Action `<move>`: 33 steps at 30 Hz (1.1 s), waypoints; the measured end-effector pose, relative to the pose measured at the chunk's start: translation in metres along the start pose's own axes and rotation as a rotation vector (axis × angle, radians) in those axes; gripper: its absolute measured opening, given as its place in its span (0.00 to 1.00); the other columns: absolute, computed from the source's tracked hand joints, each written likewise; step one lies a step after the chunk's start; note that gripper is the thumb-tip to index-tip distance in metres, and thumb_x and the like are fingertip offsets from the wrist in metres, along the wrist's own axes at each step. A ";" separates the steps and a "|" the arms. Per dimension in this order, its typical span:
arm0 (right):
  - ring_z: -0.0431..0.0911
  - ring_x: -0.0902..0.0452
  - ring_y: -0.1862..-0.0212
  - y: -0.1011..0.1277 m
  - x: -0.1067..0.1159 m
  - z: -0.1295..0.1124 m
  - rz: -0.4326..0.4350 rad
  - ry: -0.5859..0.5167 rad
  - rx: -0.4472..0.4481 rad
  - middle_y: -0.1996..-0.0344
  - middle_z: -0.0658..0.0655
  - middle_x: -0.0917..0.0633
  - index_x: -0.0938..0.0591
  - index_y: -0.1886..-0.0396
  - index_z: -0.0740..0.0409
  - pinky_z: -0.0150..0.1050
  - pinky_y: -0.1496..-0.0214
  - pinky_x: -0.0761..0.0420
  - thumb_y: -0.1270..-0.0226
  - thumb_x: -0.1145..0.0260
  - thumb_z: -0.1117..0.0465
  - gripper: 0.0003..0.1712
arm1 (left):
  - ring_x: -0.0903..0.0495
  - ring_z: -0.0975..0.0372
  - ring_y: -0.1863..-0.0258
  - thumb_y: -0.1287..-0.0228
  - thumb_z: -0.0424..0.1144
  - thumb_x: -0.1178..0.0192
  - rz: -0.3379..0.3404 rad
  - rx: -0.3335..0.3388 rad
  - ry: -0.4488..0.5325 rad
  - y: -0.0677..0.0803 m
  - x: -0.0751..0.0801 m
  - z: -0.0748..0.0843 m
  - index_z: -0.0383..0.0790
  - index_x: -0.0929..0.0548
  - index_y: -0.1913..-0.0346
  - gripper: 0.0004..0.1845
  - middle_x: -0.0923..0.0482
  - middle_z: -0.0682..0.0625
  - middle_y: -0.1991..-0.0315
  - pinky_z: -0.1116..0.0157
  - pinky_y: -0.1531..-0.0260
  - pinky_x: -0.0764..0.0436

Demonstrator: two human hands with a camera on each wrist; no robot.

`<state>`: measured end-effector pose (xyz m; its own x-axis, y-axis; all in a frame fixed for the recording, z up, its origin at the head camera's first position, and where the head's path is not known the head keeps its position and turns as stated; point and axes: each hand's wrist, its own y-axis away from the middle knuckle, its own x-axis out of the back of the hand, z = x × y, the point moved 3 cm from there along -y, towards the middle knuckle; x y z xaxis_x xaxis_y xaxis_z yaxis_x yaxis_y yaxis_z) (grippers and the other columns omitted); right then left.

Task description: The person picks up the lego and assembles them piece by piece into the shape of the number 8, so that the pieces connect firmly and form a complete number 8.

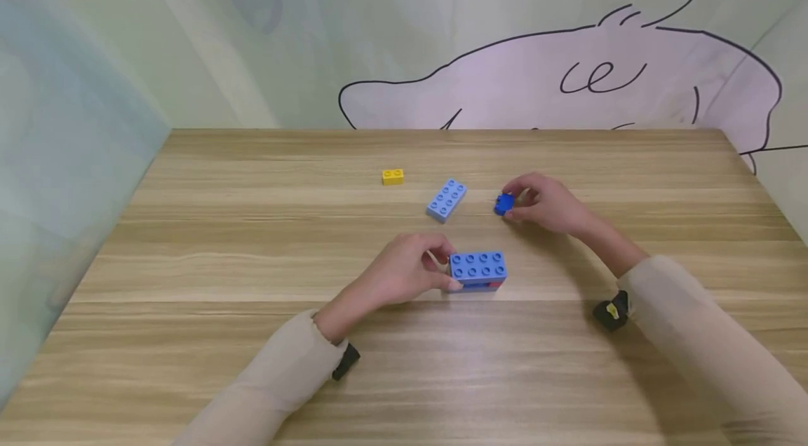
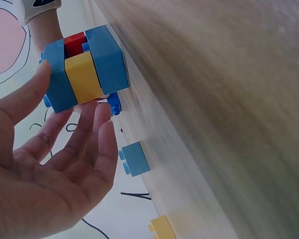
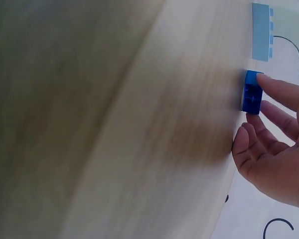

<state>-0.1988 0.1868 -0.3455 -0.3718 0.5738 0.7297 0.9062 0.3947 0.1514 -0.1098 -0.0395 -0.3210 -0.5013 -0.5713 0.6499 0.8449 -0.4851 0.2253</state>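
Observation:
My left hand (image 1: pixel 404 268) holds a small stack of toy building bricks (image 1: pixel 477 266) at its left end, thumb on the near side. The stack has a light blue brick on top and another at the bottom. Between these two, the left wrist view shows a yellow brick (image 2: pixel 83 77) and a red brick (image 2: pixel 74 44), with a bit of blue beside them. Farther back, my right hand (image 1: pixel 548 205) pinches a small dark blue brick (image 1: pixel 503 204) between thumb and fingers. In the right wrist view this brick (image 3: pixel 252 93) is tipped, its hollow underside showing.
A loose light blue brick (image 1: pixel 446 200) lies studs up, left of the dark blue one. Farther left and back sits a small yellow brick (image 1: pixel 393 177). The wooden table (image 1: pixel 252 221) meets a wall (image 1: pixel 303 32) with a line drawing at its back edge.

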 end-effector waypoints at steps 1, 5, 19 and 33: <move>0.52 0.29 0.58 0.000 0.000 -0.001 -0.001 0.004 0.003 0.55 0.63 0.24 0.26 0.48 0.67 0.41 0.61 0.26 0.43 0.33 0.64 0.23 | 0.24 0.63 0.65 0.51 0.42 0.31 0.000 0.000 0.001 0.000 0.000 0.000 0.41 0.20 0.56 0.18 0.22 0.51 0.61 0.70 0.65 0.24; 0.53 0.29 0.58 0.000 0.000 0.000 -0.006 0.017 0.015 0.55 0.63 0.24 0.25 0.49 0.67 0.42 0.59 0.26 0.44 0.34 0.67 0.22 | 0.24 0.63 0.65 0.51 0.41 0.30 0.004 -0.011 0.001 0.000 0.000 0.000 0.41 0.20 0.56 0.18 0.22 0.51 0.62 0.70 0.65 0.24; 0.52 0.32 0.61 0.001 -0.003 -0.005 -0.018 0.049 0.046 0.61 0.63 0.27 0.24 0.49 0.67 0.40 0.64 0.30 0.44 0.33 0.66 0.21 | 0.24 0.63 0.65 0.50 0.42 0.31 -0.003 -0.006 -0.008 0.000 0.001 0.000 0.40 0.20 0.55 0.19 0.22 0.51 0.62 0.70 0.65 0.24; 0.49 0.29 0.61 0.020 0.009 -0.014 -0.031 -0.037 0.167 0.60 0.58 0.21 0.23 0.56 0.65 0.43 0.58 0.25 0.46 0.32 0.67 0.17 | 0.24 0.63 0.64 0.50 0.42 0.31 -0.008 0.003 -0.010 0.000 0.001 0.001 0.40 0.21 0.54 0.20 0.22 0.52 0.62 0.70 0.64 0.25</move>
<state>-0.1816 0.1899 -0.3267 -0.4087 0.5842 0.7012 0.8493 0.5247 0.0579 -0.1098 -0.0396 -0.3196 -0.5066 -0.5607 0.6549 0.8413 -0.4877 0.2332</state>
